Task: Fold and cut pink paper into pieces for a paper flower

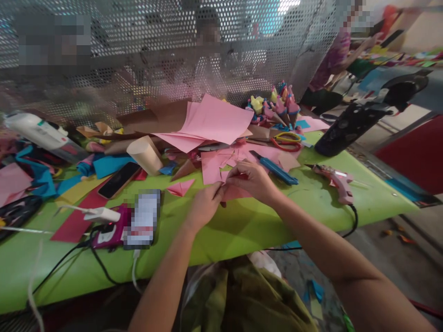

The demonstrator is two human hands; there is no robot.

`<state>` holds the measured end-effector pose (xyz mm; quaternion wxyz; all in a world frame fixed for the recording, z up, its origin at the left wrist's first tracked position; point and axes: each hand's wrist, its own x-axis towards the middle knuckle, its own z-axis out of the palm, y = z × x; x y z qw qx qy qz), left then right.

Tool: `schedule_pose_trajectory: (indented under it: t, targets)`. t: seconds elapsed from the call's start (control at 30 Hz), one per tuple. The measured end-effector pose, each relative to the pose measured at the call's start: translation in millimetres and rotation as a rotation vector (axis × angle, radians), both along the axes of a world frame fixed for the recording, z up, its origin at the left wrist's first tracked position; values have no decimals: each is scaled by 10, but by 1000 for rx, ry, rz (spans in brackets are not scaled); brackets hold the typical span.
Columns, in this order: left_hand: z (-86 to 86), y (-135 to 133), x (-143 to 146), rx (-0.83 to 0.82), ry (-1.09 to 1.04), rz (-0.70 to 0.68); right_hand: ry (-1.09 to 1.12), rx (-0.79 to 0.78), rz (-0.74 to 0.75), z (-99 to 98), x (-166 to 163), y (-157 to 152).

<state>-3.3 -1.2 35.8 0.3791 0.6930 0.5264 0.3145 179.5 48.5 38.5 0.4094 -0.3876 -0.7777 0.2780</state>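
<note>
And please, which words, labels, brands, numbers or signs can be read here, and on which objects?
None can be read.
Rectangular phone with lit screen: pixelated.
White plastic device, far left: markings blurred.
Magenta-and-white plastic power block: any markings too small.
Pink plastic glue gun: any markings blurred.

The single head-worn camera looks forward and down from above the olive cloth (242, 299), fairly close to the left hand (206, 207) and right hand (254, 182), across the green table (238, 226) towards a perforated screen (155, 60).
</note>
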Motion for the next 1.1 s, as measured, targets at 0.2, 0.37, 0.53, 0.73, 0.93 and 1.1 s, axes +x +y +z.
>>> schedule_pose_trajectory:
  t: [0.2, 0.37, 0.53, 0.73, 0.93, 1.1]
  targets:
    - [49, -24, -9, -38, -105, -16, 34, -137, 39, 8, -7, -39]
    - [52, 5, -78, -70, -127, -40, 42, -206, 16, 2, 30, -26]
    - [44, 22, -154, -114, -177, -27, 104, -293, -4, 14, 62, -9]
    - [28, 20, -167, -139, -186, -2, 114, -307, 2, -15, 54, -13]
    - [7, 43, -166, 4, -66, 20, 135, -325, -27, -52, 66, 10]
    - [12, 41, -167, -30, -63, 18, 166, -377, -27, -50, 54, 7]
